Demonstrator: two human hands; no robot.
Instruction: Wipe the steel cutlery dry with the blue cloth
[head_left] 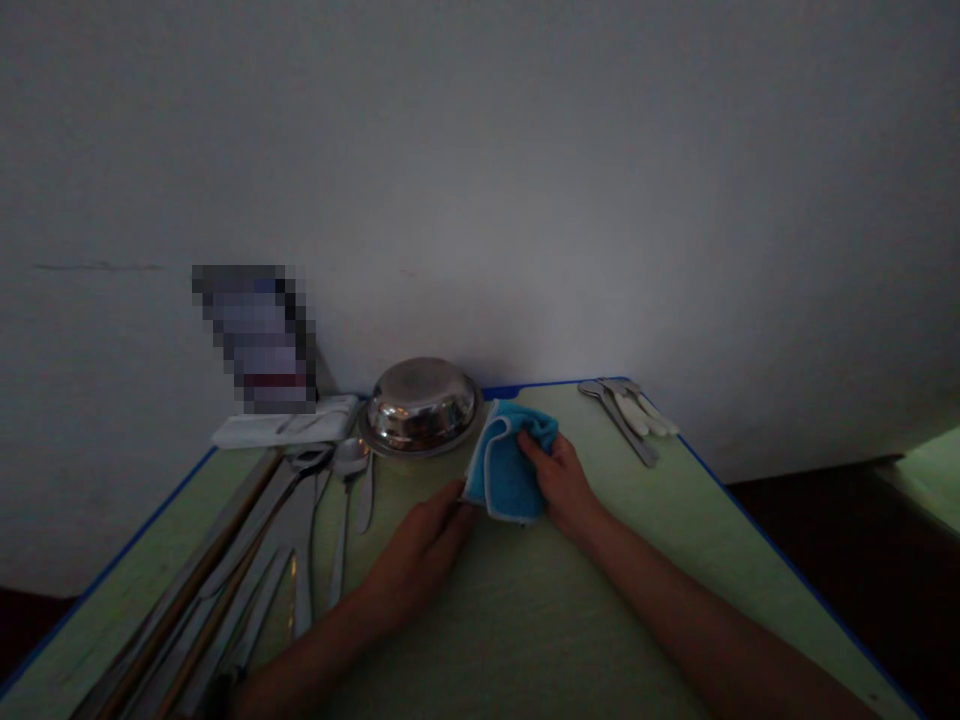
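A blue cloth (501,462) with a white edge is bunched in the middle of a pale green table (675,560). My right hand (561,482) grips its right side, fingers curled over the fabric. My left hand (421,545) lies just left of the cloth with fingers closed, touching its lower left edge; what it pinches there is hidden by the cloth. Right behind the cloth, an upturned steel bowl (421,402) rests on a plate.
Several long metal utensils (247,560) and spoons (351,470) lie at the table's left. A folded white cloth (285,425) sits by the wall. More spoons (628,408) lie at the back right. A white wall rises behind the table.
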